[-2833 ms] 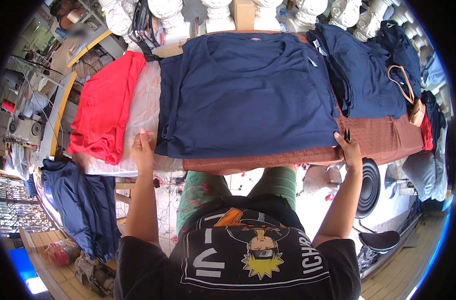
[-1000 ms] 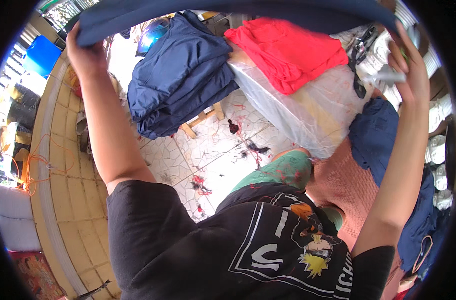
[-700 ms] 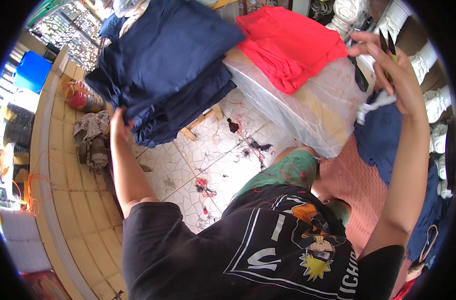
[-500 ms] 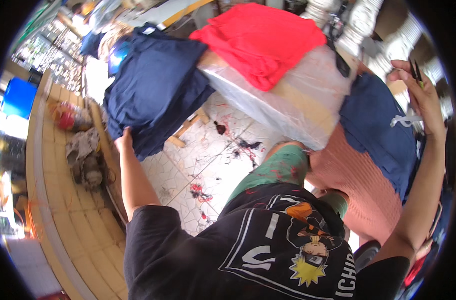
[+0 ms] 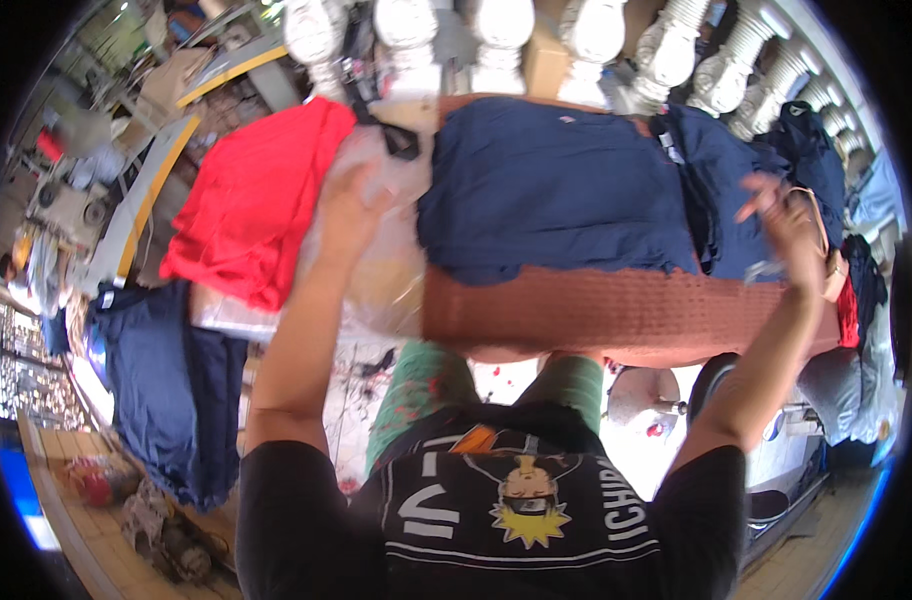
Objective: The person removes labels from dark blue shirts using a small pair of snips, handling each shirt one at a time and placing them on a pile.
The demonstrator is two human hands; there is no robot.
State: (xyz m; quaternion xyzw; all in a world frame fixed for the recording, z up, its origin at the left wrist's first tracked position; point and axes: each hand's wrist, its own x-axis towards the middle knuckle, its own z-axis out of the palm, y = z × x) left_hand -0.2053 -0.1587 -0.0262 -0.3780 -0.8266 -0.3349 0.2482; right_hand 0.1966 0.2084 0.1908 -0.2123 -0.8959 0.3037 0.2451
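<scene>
My left hand (image 5: 354,215) hangs open over a plastic-covered box (image 5: 381,285), fingers apart and slightly blurred, beside a red garment (image 5: 261,205). My right hand (image 5: 791,235) is partly closed above a navy garment (image 5: 721,165) at the right; the thread snips seen in it half a second ago are hard to make out through the blur. A white strip (image 5: 763,270) shows below that hand. Between my hands a wide navy garment (image 5: 561,190) lies spread on brown ribbed cloth (image 5: 576,310).
Another navy garment pile (image 5: 176,385) sits at the lower left. White balusters (image 5: 501,45) line the far side. A dark strap (image 5: 396,135) lies on the box. Clothes hang at the right end (image 5: 851,290). Thread scraps litter the tiled floor (image 5: 366,370).
My view has swung right. My left hand has let go of the navy pile at the left and moved over the box. My right hand has come down toward the navy garment.
</scene>
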